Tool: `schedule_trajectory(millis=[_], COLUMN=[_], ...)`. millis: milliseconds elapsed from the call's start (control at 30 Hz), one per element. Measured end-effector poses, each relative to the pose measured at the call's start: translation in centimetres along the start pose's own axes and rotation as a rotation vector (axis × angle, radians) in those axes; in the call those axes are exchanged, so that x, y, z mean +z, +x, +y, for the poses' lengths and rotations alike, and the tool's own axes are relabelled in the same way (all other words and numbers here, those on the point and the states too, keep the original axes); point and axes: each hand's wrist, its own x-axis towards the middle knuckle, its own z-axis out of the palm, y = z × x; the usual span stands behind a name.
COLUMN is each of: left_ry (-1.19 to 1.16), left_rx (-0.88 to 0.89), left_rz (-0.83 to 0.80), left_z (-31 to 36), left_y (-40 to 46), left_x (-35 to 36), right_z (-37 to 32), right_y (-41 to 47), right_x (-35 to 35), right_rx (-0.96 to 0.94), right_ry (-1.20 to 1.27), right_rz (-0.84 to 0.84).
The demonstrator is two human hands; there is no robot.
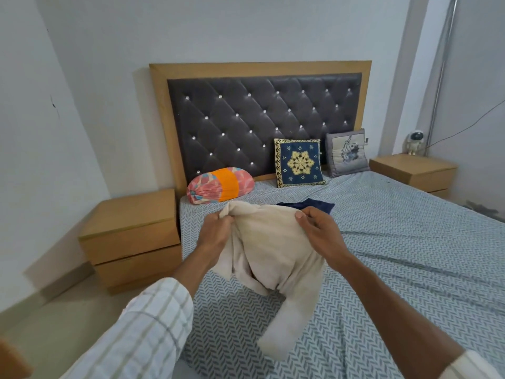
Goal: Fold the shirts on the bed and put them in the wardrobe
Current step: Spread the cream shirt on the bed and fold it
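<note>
Head view — cream shirt [276, 250] in both hands — above bed [396, 242].

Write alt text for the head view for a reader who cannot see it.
Both hands, left hand and right hand, hold up a cream shirt by its top edge over a patterned bed. A dark blue garment lies behind it, near three cushions.

We see the bed [396, 242] between two nightstands, one left [131, 236], one far right [414, 170]. Three pillows [299, 162] lie along its far headboard [262, 121]. Our hands [216, 233] hold a shirt [273, 250] over the near-left mattress; another shirt [308, 206] lies just behind it.
</note>
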Motion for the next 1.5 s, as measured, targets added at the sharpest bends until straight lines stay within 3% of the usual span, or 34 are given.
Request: schedule_trajectory(millis=[67, 133, 200, 267, 433, 500, 567, 633, 767, 933, 1033, 1233, 1333, 1500], left_ry=[0.027, 0.024, 0.034, 0.094, 0.037, -0.039, -0.221, -0.412, -0.592, -0.388, -0.163, 0.036, 0.093, 0.280], left_rx=[-0.019, -0.058, -0.168, -0.192, -0.103, -0.137, -0.190, -0.233, -0.281, -0.188, -0.056, 0.200, 0.155, 0.108], left_rz=[-0.069, -0.305, -0.548, -0.664, -0.595, -0.518, -0.392, -0.290, -0.347, -0.273, -0.228, -0.520, -0.541, -0.441], left_z=[-0.6, -1.3, -1.8, -1.5, -0.9, -1.2, -1.4, -1.5, -1.6, -2.5, -3.6, -5.7, -6.7, -7.1], left_y=[0.5, 0.7, 0.6, 0.0, -0.8, -0.7, -0.3, 0.2, 0.5, 1.0, 1.7, 3.2, 3.4, 4.3], left_x=[-1.1, -1.6, -1.4, -0.4, 3.1, 4.1, 4.7, 5.0, 5.5, 4.8, 3.9, 3.9, 4.2, 3.0], right_z=[0.0, -0.4, -1.2, -2.3, -2.8, -1.4, -0.3, -0.1, 0.4, 0.9, -0.4, -4.1, -5.4, -6.4], right_y=[1.1, 2.3, 3.4, 4.0, 4.4, 4.3, 3.5, 2.2, 1.2, 3.4, 4.6, 6.1, 6.9, 8.5], right_x=[-1.2, -1.9, -1.8, -1.1, 1.4, 2.8, 3.6, 3.8, 3.8, 2.9, 1.7, -0.5, -2.4, -5.9], right_rx=[-0.009, -0.042, -0.081, -0.133, -0.319, -0.305, -0.219, -0.155, -0.105, -0.239, -0.237, -0.213, -0.217, -0.280], right_ry=[-0.067, -0.104, -0.062, -0.021, -0.055, -0.115, -0.187, -0.176, -0.293, -0.343, -0.194, -0.082, -0.146, -0.352], right_rz=[0.029, 0.027, -0.050, -0.199, -0.461, -0.343, -0.079, -0.006, -0.348, -0.300, -0.427, -0.638, -0.594, -0.329])
